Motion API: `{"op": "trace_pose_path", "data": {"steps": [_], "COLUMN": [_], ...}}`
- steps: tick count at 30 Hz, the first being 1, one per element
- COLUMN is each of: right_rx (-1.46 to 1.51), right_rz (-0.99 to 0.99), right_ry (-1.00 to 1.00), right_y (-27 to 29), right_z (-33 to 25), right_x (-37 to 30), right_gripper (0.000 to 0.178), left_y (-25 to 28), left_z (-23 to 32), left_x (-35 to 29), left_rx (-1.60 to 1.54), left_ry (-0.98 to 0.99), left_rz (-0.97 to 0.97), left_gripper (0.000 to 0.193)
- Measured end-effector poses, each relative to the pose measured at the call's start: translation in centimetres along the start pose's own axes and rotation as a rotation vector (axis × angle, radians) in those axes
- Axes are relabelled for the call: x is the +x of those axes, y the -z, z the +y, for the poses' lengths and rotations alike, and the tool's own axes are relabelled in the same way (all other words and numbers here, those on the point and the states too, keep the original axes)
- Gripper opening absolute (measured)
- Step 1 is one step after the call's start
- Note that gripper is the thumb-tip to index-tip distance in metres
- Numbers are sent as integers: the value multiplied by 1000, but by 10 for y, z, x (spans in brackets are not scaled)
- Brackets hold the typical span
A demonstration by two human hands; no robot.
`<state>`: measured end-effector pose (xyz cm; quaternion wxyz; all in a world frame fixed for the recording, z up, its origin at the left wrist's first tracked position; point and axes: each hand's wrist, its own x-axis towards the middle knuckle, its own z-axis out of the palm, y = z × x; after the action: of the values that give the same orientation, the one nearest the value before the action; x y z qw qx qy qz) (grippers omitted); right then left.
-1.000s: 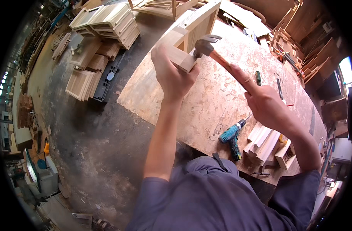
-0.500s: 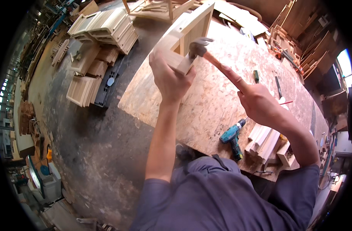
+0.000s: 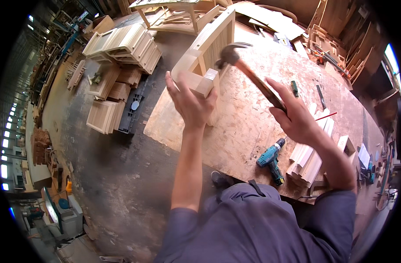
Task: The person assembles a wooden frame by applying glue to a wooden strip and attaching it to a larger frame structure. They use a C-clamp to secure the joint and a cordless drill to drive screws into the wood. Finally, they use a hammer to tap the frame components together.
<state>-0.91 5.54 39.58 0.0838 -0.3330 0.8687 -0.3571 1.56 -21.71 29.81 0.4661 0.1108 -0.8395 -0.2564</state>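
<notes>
A pale wooden frame with panelled sides stands upright on the workbench in front of me. My left hand holds its near corner, thumb along the right side and fingers spread on the left. My right hand is closed around the wooden handle of a claw hammer. The dark hammer head is just right of the frame's near corner and seems slightly above it, apart from it. Below my right hand lie a teal cordless drill and several pale wooden strips.
The speckled board workbench has its left edge near my left forearm. A green-handled tool, a dark flat bar and a red pencil-like stick lie at the right. Stacked wooden panels stand on the floor left.
The hammer head has come away from the frame's corner, up and slightly right. My left fingers have spread wider on the frame. The whole view has shifted a little.
</notes>
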Motion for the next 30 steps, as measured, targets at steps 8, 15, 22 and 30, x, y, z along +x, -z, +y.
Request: {"op": "trace_pose_path", "data": {"steps": [8, 15, 22, 30], "right_rx": [370, 518, -422, 712], "right_rz": [196, 333, 430, -25], "right_ry": [-671, -744, -508, -566], "right_y": [-125, -153, -141, -255], "right_z": [196, 302, 295, 187], "right_x": [-79, -92, -95, 12], "right_gripper": [47, 47, 40, 68], "left_y": [14, 6, 5, -2], "left_z": [-2, -9, -66, -206], "left_x": [11, 22, 75, 146], "left_rx": [229, 62, 178, -356], "left_ry": [-360, -322, -57, 437], "left_rz": [-226, -126, -171, -124], "left_gripper": [49, 32, 26, 22]}}
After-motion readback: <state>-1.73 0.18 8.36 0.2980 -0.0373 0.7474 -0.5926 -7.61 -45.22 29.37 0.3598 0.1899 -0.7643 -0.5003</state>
